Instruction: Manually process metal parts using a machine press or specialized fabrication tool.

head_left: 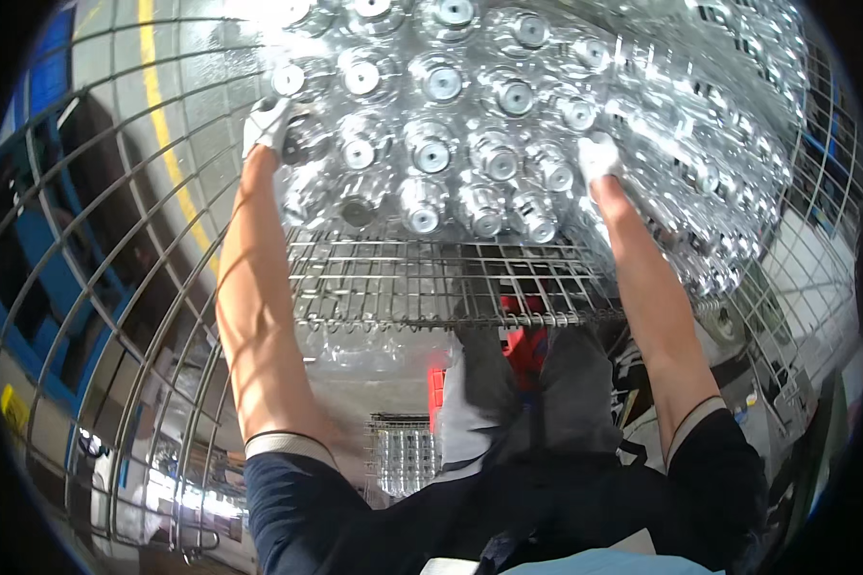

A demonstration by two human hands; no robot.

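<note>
A person leans over a tall wire-mesh cage (115, 316) made of thin, shiny metal rods crossing in a grid. Inside it lies a tightly packed layer of clear plastic bottles (451, 144), their round bases facing up. Each base is glossy and ribbed, with a small circular dimple in the middle, and the whole layer glitters under the light. A wire-grid panel (431, 278) runs along the near edge of the layer.

Both bare forearms stretch forward, each ending in a white fabric glove. The left hand (268, 123) rests at the left edge of the bottle layer, its fingers curled around the side of an outer bottle. The right hand (599, 155) presses against the bottles at the right side; its fingers are bent down among them, and how far they close cannot be told.

Below, a grey concrete floor carries a yellow painted line (163, 125). A blue metal frame (29, 287) stands outside the cage at left.
</note>
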